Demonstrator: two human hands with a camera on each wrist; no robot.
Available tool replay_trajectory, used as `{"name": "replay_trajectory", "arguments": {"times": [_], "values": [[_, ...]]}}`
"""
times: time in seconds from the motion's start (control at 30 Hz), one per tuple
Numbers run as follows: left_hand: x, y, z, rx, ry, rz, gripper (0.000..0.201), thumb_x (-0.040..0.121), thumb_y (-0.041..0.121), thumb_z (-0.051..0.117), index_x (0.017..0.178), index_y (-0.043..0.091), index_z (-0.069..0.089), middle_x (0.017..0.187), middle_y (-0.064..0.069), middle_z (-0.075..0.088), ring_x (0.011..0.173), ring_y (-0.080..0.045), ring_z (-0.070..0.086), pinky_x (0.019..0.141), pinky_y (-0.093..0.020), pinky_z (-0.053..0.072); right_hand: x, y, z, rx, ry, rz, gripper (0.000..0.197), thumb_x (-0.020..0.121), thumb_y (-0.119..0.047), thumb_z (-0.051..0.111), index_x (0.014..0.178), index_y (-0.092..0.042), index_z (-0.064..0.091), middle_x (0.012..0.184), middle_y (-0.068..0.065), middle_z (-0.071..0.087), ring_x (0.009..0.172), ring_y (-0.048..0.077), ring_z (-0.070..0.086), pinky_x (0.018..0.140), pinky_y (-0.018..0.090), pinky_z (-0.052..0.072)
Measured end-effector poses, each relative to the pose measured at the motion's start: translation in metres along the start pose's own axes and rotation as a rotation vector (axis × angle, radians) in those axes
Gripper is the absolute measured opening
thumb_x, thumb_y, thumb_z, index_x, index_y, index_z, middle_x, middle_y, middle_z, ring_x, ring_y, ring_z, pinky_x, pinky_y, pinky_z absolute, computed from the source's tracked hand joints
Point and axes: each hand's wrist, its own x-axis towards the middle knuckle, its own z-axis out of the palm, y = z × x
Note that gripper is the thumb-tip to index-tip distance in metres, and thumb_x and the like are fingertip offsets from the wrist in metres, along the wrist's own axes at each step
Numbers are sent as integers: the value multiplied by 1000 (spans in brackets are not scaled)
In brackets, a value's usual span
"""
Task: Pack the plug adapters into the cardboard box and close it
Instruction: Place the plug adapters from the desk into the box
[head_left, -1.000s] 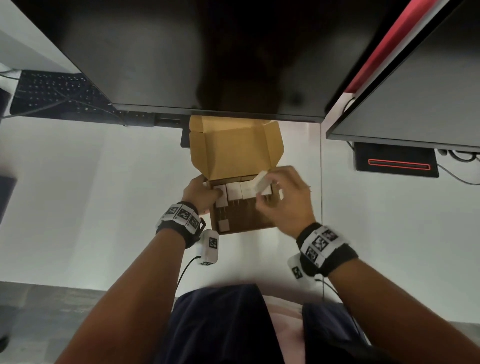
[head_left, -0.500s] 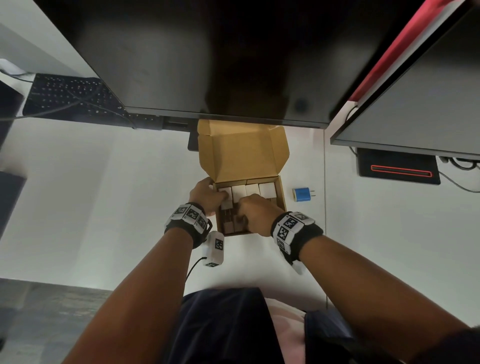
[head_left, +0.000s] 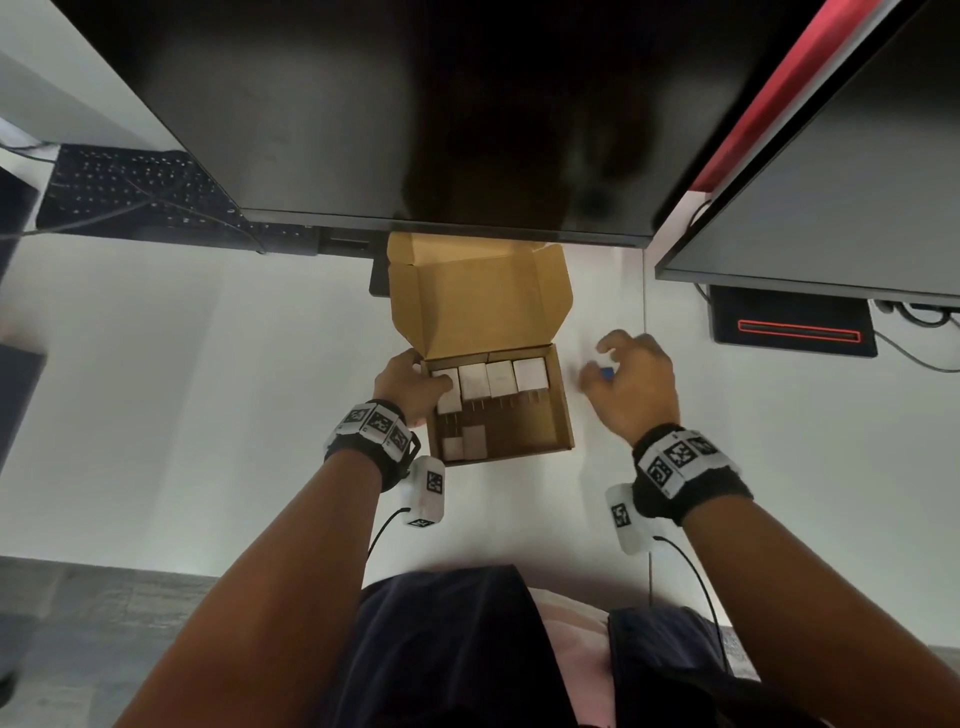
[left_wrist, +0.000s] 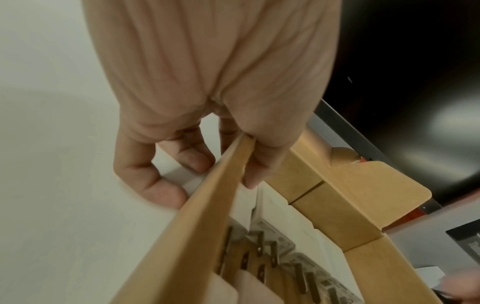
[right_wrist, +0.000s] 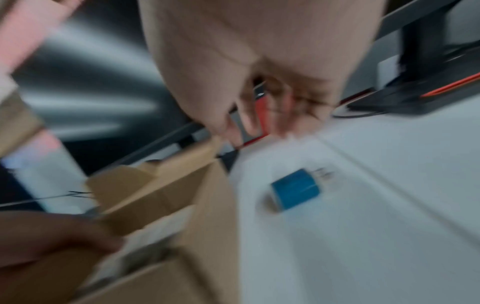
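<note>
The open cardboard box (head_left: 563, 410) sits mid-desk with its lid (head_left: 478, 306) raised at the back. Several white plug adapters (head_left: 501, 378) fill a row along its far wall, and two more (head_left: 474, 440) lie at the front left. My left hand (head_left: 410, 384) pinches the box's left wall (left_wrist: 197, 226), thumb (left_wrist: 259, 164) inside against an adapter, fingers outside on the desk. A blue plug adapter (head_left: 607, 372) lies on the desk right of the box. My right hand (head_left: 634, 384) hovers just over the blue adapter (right_wrist: 294, 190), fingers spread and loosely curled, holding nothing.
A large dark monitor (head_left: 415, 130) overhangs the back of the box, with a second monitor (head_left: 831, 208) at the right. A black stand base with a red line (head_left: 795, 330) sits right of the blue adapter. A keyboard (head_left: 130, 192) lies at the back left.
My right hand set a white adapter into the back row, reached into the box, then moved out to the right over the blue adapter. My left hand stayed on the box wall.
</note>
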Motion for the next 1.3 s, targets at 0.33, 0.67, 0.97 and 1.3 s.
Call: {"name": "replay_trajectory", "arguments": {"times": [0.33,0.67,0.97,1.3], "values": [[-4,3,1,39,15,13,37,77,25,67,114,24,64,91,-2,64,73,-25,63,60,-30,53,-19,32,12,102,-58,-12,59,79,-22,83,132,-18,58,124,11,50,95,18,55,87,17,48],[-8,5,1,172,46,95,21,84,22,65,104,25,60,102,-4,70,100,-33,67,91,-42,58,-30,-48,26,-161,-647,-429,40,73,-17,83,106,-20,61,105,-4,60,94,16,59,82,32,55],[-9,7,3,200,58,117,31,87,24,66,118,21,63,108,-2,65,101,-28,60,90,-36,52,-23,-64,55,-419,-708,-436,25,81,4,71,104,-6,72,119,10,44,82,29,62,79,37,57],[-15,11,1,190,49,96,44,89,25,67,131,19,61,111,-2,63,104,-28,59,94,-38,52,-27,-51,54,-283,-722,-383,13,89,-8,68,99,-5,75,99,11,66,92,27,65,77,32,52]]}}
